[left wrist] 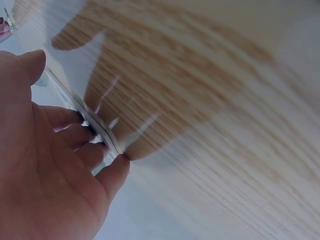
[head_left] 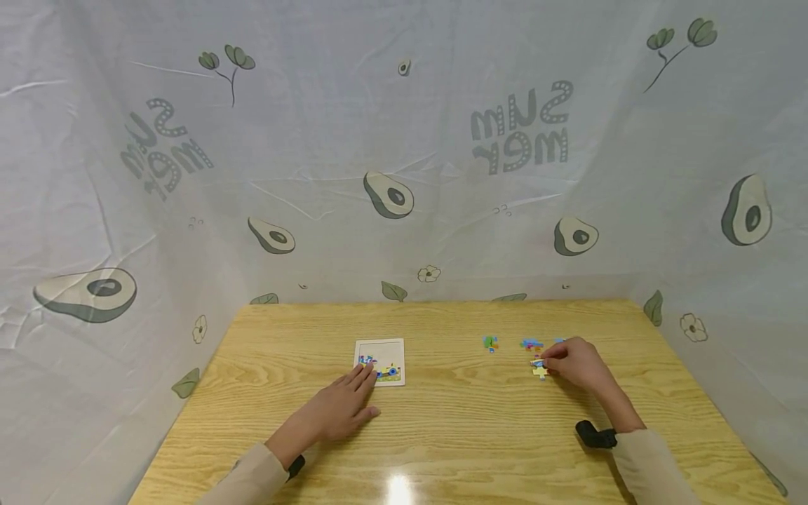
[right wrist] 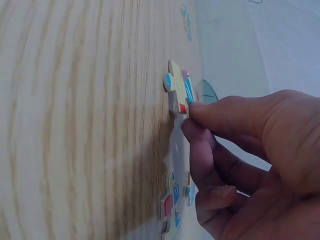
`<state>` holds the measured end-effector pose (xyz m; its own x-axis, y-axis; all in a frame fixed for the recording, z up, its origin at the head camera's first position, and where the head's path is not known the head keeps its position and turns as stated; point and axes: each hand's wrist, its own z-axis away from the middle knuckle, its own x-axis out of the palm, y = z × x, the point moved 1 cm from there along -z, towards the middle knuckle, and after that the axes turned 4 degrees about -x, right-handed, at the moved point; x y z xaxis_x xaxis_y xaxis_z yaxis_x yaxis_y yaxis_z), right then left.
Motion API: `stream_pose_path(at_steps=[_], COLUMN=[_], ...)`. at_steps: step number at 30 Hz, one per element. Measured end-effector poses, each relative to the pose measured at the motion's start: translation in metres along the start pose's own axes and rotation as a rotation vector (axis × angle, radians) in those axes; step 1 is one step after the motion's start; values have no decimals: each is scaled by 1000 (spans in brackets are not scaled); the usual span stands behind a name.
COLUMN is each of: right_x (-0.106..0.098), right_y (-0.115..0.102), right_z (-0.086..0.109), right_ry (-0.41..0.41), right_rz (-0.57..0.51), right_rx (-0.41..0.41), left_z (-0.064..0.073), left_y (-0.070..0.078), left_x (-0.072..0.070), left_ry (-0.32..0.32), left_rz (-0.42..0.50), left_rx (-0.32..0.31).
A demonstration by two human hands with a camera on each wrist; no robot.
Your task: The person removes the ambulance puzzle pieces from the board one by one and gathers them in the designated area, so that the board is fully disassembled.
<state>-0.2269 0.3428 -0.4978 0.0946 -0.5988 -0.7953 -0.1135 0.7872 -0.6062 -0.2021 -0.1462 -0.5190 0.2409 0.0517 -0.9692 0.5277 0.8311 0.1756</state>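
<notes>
We find the left hand with fingers extended, tips on the near-left part of the white puzzle tray, gripping nothing. Jigsaw pieces lie along the tray's near side. Rightward on the wood-grain table we note a green-and-blue piece, then a multicoloured cluster; nearer us, the right hand pinches a pale-yellow piece between thumb and finger.
</notes>
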Motion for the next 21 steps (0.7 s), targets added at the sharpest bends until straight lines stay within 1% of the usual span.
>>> stream_pose_path(at_steps=[2,7,21], right_x=[0,0,-1], right_y=[0,1,1], right_z=[-1,-2,-1], right_ry=[-5,-19,-21], right_rz=[23,39,25], right_rx=[-4,-3,-25], left_z=[0,0,0], left_y=[0,0,-1], left_x=[0,1,2], left_ry=[2,-5,11], left_rz=[-4,-1,3], left_rx=[0,-1,0])
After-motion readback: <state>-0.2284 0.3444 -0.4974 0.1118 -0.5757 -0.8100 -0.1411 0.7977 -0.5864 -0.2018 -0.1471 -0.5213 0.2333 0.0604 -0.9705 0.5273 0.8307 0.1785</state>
